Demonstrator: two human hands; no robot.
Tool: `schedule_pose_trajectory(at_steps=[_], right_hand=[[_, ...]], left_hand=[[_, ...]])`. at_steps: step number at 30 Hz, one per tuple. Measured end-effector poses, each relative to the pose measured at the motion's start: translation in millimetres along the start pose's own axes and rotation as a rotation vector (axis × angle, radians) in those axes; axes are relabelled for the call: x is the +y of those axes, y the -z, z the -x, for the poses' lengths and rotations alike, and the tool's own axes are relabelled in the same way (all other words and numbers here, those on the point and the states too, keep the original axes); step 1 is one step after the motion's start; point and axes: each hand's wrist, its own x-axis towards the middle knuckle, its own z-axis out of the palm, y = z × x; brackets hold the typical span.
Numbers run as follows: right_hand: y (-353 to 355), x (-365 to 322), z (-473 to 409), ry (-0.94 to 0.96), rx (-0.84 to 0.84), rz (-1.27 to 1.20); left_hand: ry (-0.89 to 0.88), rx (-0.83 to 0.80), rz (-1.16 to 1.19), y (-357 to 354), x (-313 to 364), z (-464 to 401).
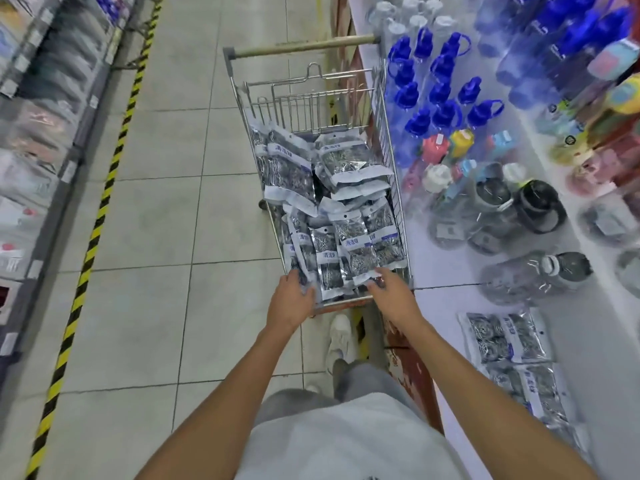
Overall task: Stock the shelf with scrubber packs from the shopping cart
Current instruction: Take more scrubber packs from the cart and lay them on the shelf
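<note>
A white shelf runs along the person's right, crowded with blue-capped bottles and dark jugs further up. Beside it on the tiled floor stands the shopping cart, with its far handle touching the shelf edge. The cart holds a deep heap of scrubber packs, while only a few stocked packs lie flat on the shelf at the near end, so I judge the job is barely begun and most of the load is left to move.

Both arms stretch forward over the cart's near rim. The left hand has its fingers curled onto the lower edge of a pack at the heap's left side, seemingly gripping it. The right hand reaches in palm down with fingers bent among the near packs; whether it has hold of one I cannot tell.
</note>
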Motion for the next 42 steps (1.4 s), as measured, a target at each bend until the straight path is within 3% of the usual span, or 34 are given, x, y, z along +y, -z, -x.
schedule_pose_trajectory(at_steps=[8, 15, 28, 36, 42], right_hand=[[11, -18, -129, -0.119, -0.117, -0.039], [7, -16, -213, -0.263, -0.206, -0.073], [-21, -4, -265, -0.465, -0.324, -0.155], [-18, 7, -251, -0.441, -0.229, -0.305], [-2, 12, -215, -0.474, -0.140, -0.596]], left_hand=[[0.194, 0.007, 0.033, -6, 10, -113], [0.337, 0.002, 0.017, -17, 31, -163], [0.438, 0.097, -0.095, -32, 32, -193], [0.401, 0.143, 0.228, -9, 28, -177], [0.486, 0.059, 0.516, 25, 12, -151]])
